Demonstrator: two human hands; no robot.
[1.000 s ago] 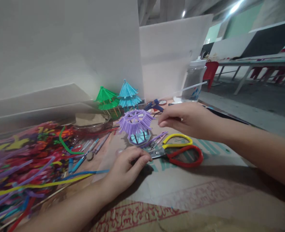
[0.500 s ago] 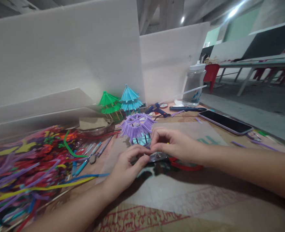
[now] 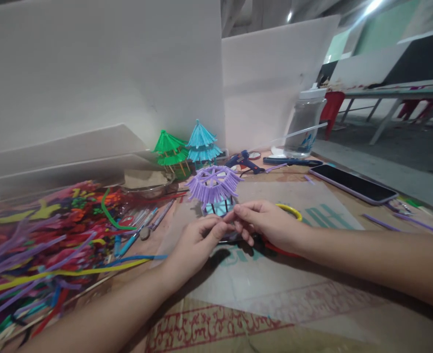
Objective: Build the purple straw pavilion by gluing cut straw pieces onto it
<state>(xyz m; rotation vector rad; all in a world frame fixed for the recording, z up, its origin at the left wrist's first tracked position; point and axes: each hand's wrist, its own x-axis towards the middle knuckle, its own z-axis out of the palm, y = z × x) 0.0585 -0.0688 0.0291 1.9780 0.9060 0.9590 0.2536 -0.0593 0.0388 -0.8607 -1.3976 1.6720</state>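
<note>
My left hand [image 3: 201, 238] and my right hand [image 3: 269, 223] meet at the fingertips over a translucent sheet. Both are closed in a pinch; whatever lies between the fingers is too small to make out. Just beyond them stands a small pavilion [image 3: 216, 186] with a purple pipe-cleaner roof, dark posts and a light blue base. Its roof is open in a spoke pattern at the top. Partly hidden under my right hand lies a tool with a yellow loop handle [image 3: 292, 211] and a red one, apparently scissors.
Green [image 3: 170, 149] and blue [image 3: 201, 142] pavilions stand behind, near a glue gun [image 3: 245, 162]. A pipe-cleaner heap [image 3: 54, 245] covers the left side, with pens [image 3: 131, 242] beside it. At right are a phone [image 3: 352, 184] and a water bottle [image 3: 304, 125].
My right hand's fingers have shifted, with the lower ones now curled below the pinch. More of the yellow handle shows. The whole view has tilted slightly.
</note>
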